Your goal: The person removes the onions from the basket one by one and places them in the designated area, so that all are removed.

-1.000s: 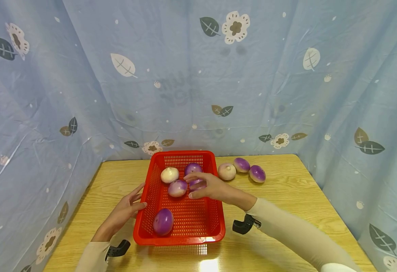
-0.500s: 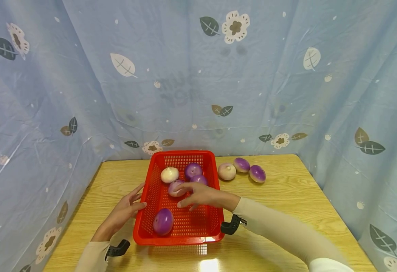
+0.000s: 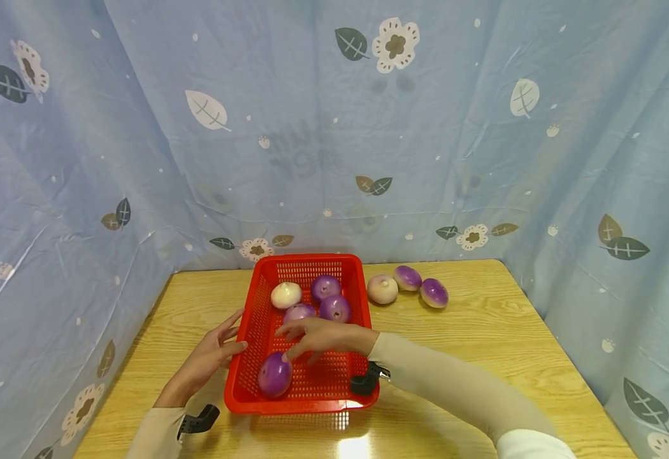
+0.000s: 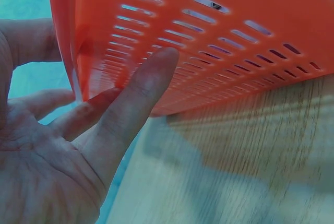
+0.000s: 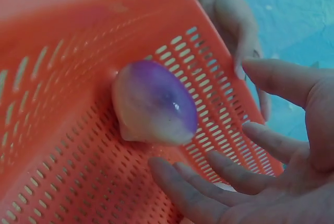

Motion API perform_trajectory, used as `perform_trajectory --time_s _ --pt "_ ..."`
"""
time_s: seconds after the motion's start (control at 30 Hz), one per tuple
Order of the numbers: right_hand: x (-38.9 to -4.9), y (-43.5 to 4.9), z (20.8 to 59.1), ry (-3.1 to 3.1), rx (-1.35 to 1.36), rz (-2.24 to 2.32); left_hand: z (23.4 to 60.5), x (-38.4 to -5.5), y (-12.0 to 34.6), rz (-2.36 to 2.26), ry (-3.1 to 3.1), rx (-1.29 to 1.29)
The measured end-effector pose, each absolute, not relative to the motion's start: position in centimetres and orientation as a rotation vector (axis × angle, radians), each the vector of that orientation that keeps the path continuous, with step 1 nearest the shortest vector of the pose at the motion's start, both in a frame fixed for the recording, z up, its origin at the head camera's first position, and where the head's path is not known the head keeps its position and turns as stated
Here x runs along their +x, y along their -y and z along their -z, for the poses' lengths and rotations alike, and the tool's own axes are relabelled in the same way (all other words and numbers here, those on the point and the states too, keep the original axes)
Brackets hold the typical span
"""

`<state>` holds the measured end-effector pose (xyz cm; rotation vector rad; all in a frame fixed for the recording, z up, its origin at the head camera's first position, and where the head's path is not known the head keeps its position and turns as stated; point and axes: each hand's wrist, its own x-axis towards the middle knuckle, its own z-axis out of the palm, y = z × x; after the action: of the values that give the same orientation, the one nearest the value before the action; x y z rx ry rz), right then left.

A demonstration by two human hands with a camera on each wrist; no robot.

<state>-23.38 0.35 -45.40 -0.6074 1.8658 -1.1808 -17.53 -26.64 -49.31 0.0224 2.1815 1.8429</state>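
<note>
A red plastic basket with slotted walls stands on the table. My left hand holds its left rim, thumb over the edge and fingers against the outer wall. Inside, near the front left corner, lies a purple-and-white turnip. My right hand hovers over the basket just beside that turnip, fingers spread and holding nothing; its thumb tip overlaps the turnip in the head view. Farther back in the basket are a white turnip, two purple ones, and a paler purple one partly behind my right hand.
Right of the basket, a pale turnip and two purple-and-white turnips lie on the wooden table. A blue patterned curtain encloses the back and sides.
My right hand has moved forward-left to front-left across the basket, from the back turnips toward the front left one. The left hand has stayed at the rim.
</note>
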Motion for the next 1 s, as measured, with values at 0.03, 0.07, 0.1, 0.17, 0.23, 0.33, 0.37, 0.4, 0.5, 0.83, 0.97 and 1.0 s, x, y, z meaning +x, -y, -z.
perform_trajectory --time_s 0.03,0.07,0.1,0.17,0.23,0.33,0.37,0.4,0.5,0.83,0.97,1.0 --pt "-23.4 -0.2 45.5 -1.862 -0.604 1.17 49.3 -17.5 26.6 -1.842 -2.182 0.023" --pt "-23.4 -0.1 45.6 -1.858 -0.599 1.162 49.3 -17.5 26.6 -1.84 -2.185 0.022" --pt "-23.5 0.1 45.8 -1.857 -0.596 1.153 49.3 -17.5 26.7 -1.84 -2.187 0.019" --pt "-23.6 0.4 46.2 -1.859 -0.594 1.131 49.3 -17.5 26.7 -1.835 -2.194 0.015" --pt "-23.6 0.7 46.5 -1.861 -0.599 1.105 49.3 -17.5 26.6 -1.832 -2.198 0.015" --pt "-23.6 1.1 47.0 -1.865 -0.6 1.067 49.3 -17.5 26.6 -1.835 -2.194 0.022" --pt "-23.6 1.3 47.2 -1.865 -0.601 1.057 49.3 -17.5 26.6 -1.837 -2.192 0.025" --pt "-23.7 1.4 47.4 -1.867 -0.598 1.048 49.3 -17.5 26.6 -1.838 -2.189 0.028" --pt "-23.7 1.9 47.9 -1.883 -0.588 1.02 49.4 -17.5 26.6 -1.841 -2.185 0.032" --pt "-23.6 3.0 48.8 -1.798 -0.571 1.008 49.3 -17.4 26.7 -1.84 -2.175 0.043" --pt "-23.5 3.2 48.9 -1.755 -0.575 1.016 49.3 -17.4 26.7 -1.834 -2.186 0.036" --pt "-23.5 3.2 49.0 -1.752 -0.577 1.015 49.4 -17.4 26.8 -1.83 -2.187 0.036"
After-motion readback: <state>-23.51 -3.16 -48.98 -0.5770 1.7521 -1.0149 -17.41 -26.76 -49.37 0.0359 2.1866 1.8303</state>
